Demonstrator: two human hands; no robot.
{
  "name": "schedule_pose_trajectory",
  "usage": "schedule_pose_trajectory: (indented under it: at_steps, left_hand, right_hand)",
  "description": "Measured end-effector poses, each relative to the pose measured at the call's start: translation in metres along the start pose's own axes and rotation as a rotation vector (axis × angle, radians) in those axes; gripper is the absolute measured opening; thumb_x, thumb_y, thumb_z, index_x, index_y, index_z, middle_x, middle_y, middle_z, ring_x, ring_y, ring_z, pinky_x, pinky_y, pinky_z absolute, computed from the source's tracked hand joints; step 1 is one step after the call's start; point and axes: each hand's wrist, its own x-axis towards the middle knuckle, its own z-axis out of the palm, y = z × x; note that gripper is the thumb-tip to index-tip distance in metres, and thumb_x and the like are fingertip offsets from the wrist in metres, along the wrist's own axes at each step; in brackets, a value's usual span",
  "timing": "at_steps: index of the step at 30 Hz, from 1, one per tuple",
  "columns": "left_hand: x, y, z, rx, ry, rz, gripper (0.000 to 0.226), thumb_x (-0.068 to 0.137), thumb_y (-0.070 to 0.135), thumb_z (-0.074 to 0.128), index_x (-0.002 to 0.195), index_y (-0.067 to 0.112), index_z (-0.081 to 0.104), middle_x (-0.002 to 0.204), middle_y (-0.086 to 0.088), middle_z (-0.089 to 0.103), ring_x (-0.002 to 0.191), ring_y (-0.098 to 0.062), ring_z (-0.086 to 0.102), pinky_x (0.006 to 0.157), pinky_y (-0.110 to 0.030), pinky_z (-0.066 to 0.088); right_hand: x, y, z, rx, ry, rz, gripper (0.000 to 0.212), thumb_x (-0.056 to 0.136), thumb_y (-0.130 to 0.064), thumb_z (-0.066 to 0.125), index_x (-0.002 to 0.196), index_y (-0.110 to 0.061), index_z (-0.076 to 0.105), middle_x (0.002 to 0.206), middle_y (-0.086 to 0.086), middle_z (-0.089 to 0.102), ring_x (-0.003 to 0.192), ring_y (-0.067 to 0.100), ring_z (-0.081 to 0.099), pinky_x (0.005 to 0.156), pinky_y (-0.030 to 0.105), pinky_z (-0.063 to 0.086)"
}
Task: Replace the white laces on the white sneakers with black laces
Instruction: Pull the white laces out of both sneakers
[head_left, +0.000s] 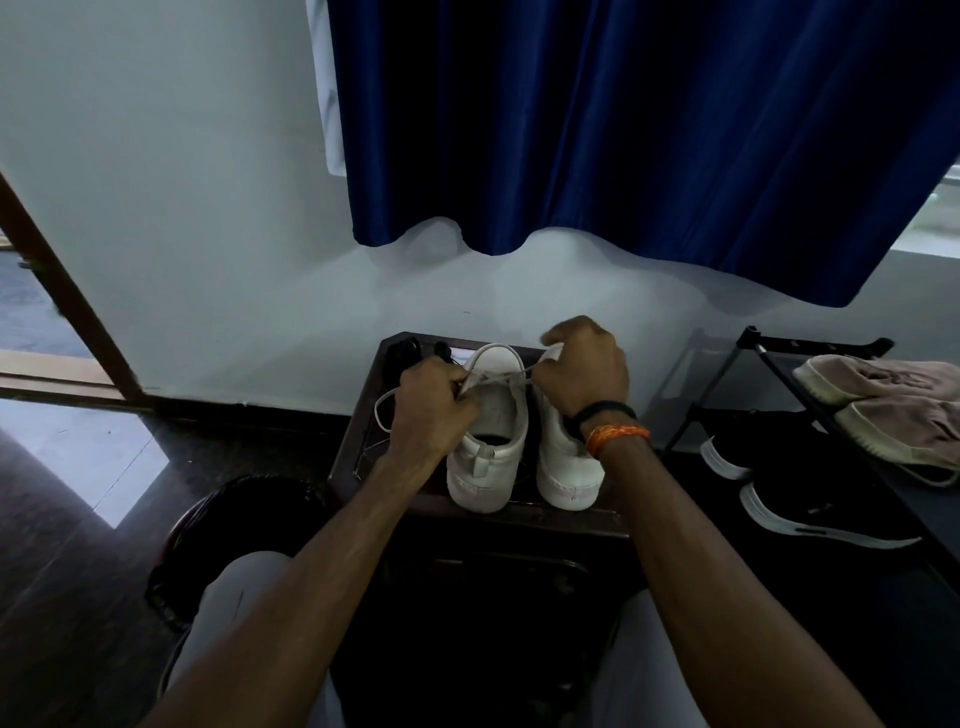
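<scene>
On a dark desk (363, 447) by the white wall stand two white sneakers (491, 441). Left hand (431, 410) and right hand (584, 374) each pinch the white lace (498, 378) in curled fingers; black laces (402, 353) lie behind.

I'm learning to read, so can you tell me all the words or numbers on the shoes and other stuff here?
No readable text: there are no words, numbers or brand names to make out.
White sneakers: plain, no print shows on the heels.
Black shoes on the rack: too dark to show any logo.
Pinkish shoes: no label shows.
Wristbands: plain, no writing.
</scene>
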Motion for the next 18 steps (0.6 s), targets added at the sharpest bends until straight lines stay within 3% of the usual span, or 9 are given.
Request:
schedule_pose_trajectory:
  at_steps: [2,5,8,12,16,18]
  left_hand:
    - [0.000,0.000,0.000,-0.017,0.005,0.018,0.033,0.081,0.004,0.068,0.053,0.004,0.050,0.053,-0.007,0.045,0.048,-0.013,0.037,0.046,-0.015,0.032]
    - [0.000,0.001,-0.001,-0.026,0.000,0.030,0.040,0.083,0.005,0.069,0.051,0.013,0.046,0.050,0.006,0.038,0.047,-0.008,0.037,0.047,-0.013,0.032]
    - [-0.001,0.002,-0.001,-0.028,0.013,0.014,0.040,0.082,0.006,0.069,0.051,0.016,0.045,0.052,0.006,0.039,0.049,-0.008,0.039,0.046,-0.013,0.031]
    - [-0.001,0.002,0.002,-0.042,0.051,0.010,0.049,0.085,0.009,0.068,0.047,0.021,0.040,0.051,0.007,0.039,0.050,-0.007,0.044,0.047,-0.016,0.029]
    - [0.000,-0.003,0.004,-0.045,0.072,0.003,0.048,0.085,0.011,0.070,0.047,0.021,0.042,0.044,0.006,0.039,0.043,-0.012,0.037,0.045,-0.012,0.030]
    - [0.001,-0.004,0.005,-0.023,0.053,0.014,0.035,0.082,0.008,0.070,0.052,0.017,0.054,0.046,0.006,0.042,0.044,-0.011,0.039,0.043,-0.013,0.030]
  right_hand:
    - [-0.003,-0.008,0.005,0.038,-0.082,-0.142,0.030,0.082,-0.019,0.068,0.110,-0.016,0.076,0.120,0.003,0.071,0.106,0.025,0.066,0.090,0.035,0.053]
    - [-0.008,-0.021,0.023,-0.186,-0.224,-0.272,0.028,0.085,-0.033,0.064,0.106,-0.019,0.075,0.111,0.006,0.071,0.100,0.029,0.067,0.081,0.036,0.055]
    - [-0.017,-0.020,0.037,-0.300,-0.175,-0.293,0.020,0.088,-0.029,0.061,0.101,-0.018,0.072,0.105,0.009,0.069,0.098,0.035,0.066,0.075,0.037,0.050]
    - [-0.017,-0.012,0.027,-0.072,-0.035,-0.184,0.017,0.083,-0.019,0.062,0.084,-0.008,0.074,0.093,0.011,0.071,0.086,0.034,0.065,0.071,0.035,0.051]
    - [-0.011,-0.005,0.001,0.196,0.265,0.134,0.017,0.085,-0.011,0.062,0.081,-0.005,0.077,0.086,0.012,0.074,0.080,0.029,0.065,0.072,0.028,0.046]
    - [-0.005,0.003,-0.010,0.216,0.186,0.195,0.017,0.085,-0.012,0.062,0.080,-0.008,0.077,0.080,0.010,0.074,0.076,0.027,0.064,0.073,0.029,0.051]
